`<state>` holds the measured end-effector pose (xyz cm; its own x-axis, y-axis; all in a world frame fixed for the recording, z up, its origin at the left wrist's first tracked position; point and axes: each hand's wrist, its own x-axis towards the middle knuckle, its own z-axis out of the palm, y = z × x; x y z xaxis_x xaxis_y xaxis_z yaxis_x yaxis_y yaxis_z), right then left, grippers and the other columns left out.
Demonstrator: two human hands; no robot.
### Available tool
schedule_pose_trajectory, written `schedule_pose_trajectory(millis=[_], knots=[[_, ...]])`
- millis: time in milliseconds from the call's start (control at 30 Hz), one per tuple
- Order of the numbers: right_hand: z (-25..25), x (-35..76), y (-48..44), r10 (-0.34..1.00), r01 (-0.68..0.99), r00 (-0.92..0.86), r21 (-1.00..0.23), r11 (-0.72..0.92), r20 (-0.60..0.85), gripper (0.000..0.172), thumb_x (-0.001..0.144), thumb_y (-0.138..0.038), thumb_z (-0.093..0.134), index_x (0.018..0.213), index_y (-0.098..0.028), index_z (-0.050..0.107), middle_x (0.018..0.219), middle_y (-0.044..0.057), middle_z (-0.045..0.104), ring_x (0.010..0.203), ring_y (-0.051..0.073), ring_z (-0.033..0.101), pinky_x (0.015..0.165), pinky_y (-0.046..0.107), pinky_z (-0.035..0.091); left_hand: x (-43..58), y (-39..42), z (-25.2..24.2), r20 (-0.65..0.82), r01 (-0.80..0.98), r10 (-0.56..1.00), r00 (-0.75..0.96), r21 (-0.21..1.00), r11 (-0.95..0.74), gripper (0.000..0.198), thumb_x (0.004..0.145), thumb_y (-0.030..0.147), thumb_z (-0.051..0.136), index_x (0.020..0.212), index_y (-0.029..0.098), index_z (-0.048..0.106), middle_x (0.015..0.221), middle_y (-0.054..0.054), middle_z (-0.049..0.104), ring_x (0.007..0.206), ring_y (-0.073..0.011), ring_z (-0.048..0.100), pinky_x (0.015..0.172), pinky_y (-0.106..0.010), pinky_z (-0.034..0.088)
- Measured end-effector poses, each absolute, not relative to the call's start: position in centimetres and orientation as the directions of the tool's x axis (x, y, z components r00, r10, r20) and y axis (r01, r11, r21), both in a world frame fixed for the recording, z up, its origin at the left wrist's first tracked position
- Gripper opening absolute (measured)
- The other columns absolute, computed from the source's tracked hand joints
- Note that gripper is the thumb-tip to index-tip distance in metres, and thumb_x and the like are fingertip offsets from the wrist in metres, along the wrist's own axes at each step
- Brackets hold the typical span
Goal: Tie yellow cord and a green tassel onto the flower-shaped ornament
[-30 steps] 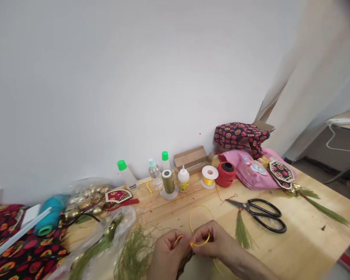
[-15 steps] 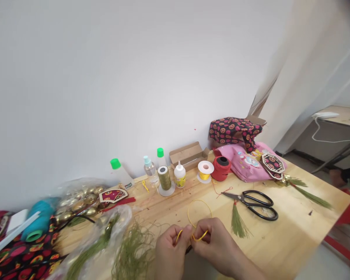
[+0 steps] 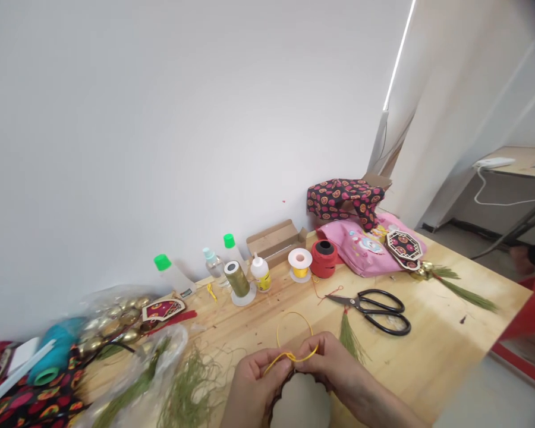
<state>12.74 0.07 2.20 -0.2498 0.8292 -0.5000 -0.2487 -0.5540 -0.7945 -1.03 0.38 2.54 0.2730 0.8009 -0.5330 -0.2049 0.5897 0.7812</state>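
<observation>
Yellow cord (image 3: 295,314) forms a loop above a small knot between my hands, at the bottom middle. My left hand (image 3: 256,386) is closed, pinching the cord's left part. The cord's right part is pinched in my right hand (image 3: 334,362), also closed. Just below the knot is a pale, scallop-edged piece (image 3: 301,404) with a dark rim, between the two hands and partly hidden by them. Black-handled scissors (image 3: 370,310) lie to the right, beside a green tassel (image 3: 350,339) with a red tie.
Behind are a yellow cord spool (image 3: 300,264), red spool (image 3: 324,259), olive spool (image 3: 238,280), glue bottle (image 3: 261,273) and cardboard box (image 3: 276,241). A pink bag (image 3: 356,246) lies right; loose green threads (image 3: 189,386), gold beads (image 3: 111,327) and a teal spool (image 3: 57,351) are left.
The view has shifted, so the table items appear further left. The scallop-edged piece has come into sight below the cord, and the cord's knot now shows between my fingers.
</observation>
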Motion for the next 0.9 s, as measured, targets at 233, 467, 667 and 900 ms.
schedule_pose_trajectory(millis=[233, 467, 667, 900], knots=[[2.1, 13.6, -0.1, 0.838, -0.236, -0.242, -0.808, -0.54, -0.489, 0.018, 0.05, -0.024, 0.067, 0.051, -0.011, 0.057, 0.039, -0.006, 0.045, 0.036, 0.002, 0.032, 0.037, 0.017, 0.019, -0.4, 1.0, 2.5, -0.536, -0.033, 0.797, 0.277, 0.824, 0.566, 0.032, 0.049, 0.036, 0.071, 0.063, 0.008, 0.064, 0.041, 0.002, 0.051, 0.036, -0.0049, 0.036, 0.039, -0.018, 0.023], [0.2, 13.2, 0.2, 0.914, -0.246, -0.218, -0.888, -0.389, -0.341, 0.033, 0.053, -0.034, 0.067, 0.045, -0.013, 0.044, 0.038, -0.009, 0.031, 0.037, 0.001, 0.022, 0.037, 0.018, 0.015, 0.1, 1.4, 2.0, -0.497, 0.071, 0.856, 0.142, 0.868, 0.492, 0.027, 0.052, 0.034, 0.069, 0.059, 0.01, 0.06, 0.043, 0.002, 0.053, 0.039, -0.007, 0.04, 0.04, -0.018, 0.026], [-0.2, 14.2, 0.5, 0.889, -0.27, -0.353, -0.877, -0.396, -0.293, 0.037, 0.059, -0.045, 0.062, 0.048, -0.012, 0.049, 0.041, -0.008, 0.033, 0.037, 0.002, 0.024, 0.038, 0.018, 0.017, 0.6, 1.6, 2.0, -0.571, -0.038, 0.794, 0.208, 0.806, 0.59, 0.03, 0.051, 0.037, 0.07, 0.057, 0.01, 0.06, 0.041, 0.001, 0.053, 0.037, -0.007, 0.039, 0.04, -0.019, 0.024], [0.0, 14.1, 0.7, 0.93, -0.23, -0.225, -0.912, -0.34, -0.29, 0.034, 0.055, -0.043, 0.066, 0.052, -0.012, 0.053, 0.043, -0.008, 0.029, 0.041, 0.003, 0.021, 0.04, 0.019, 0.015, 0.1, 1.9, 2.6, -0.539, 0.002, 0.808, 0.238, 0.832, 0.555, 0.033, 0.055, 0.04, 0.067, 0.067, 0.009, 0.067, 0.043, 0.002, 0.052, 0.039, -0.0059, 0.035, 0.041, -0.018, 0.024]])
